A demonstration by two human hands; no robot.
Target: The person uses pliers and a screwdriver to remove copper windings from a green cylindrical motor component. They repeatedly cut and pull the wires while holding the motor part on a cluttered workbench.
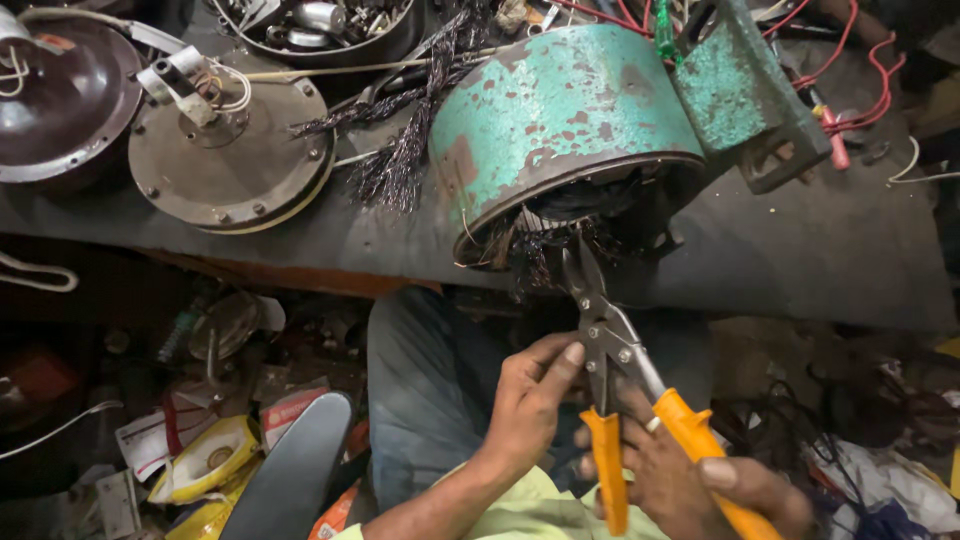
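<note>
A big green motor housing (560,110) with chipped paint lies on its side at the bench edge, dark wire windings hanging from its open end (540,245). Metal snips with orange handles (605,330) point up at those windings, blade tips just below the housing rim. My right hand (700,480) grips the orange handles from below. My left hand (530,400) is wrapped around the snips near the pivot, thumb against the metal. A bundle of cut dark wire strands (405,150) lies on the bench left of the housing.
A round grey motor cover with loose wires (225,150) and a dark brown dome (65,100) sit on the bench (830,250) at left. A tray of metal parts (320,25) is behind. Red cables (860,95) lie at right. Litter and yellow packets (205,460) cover the floor.
</note>
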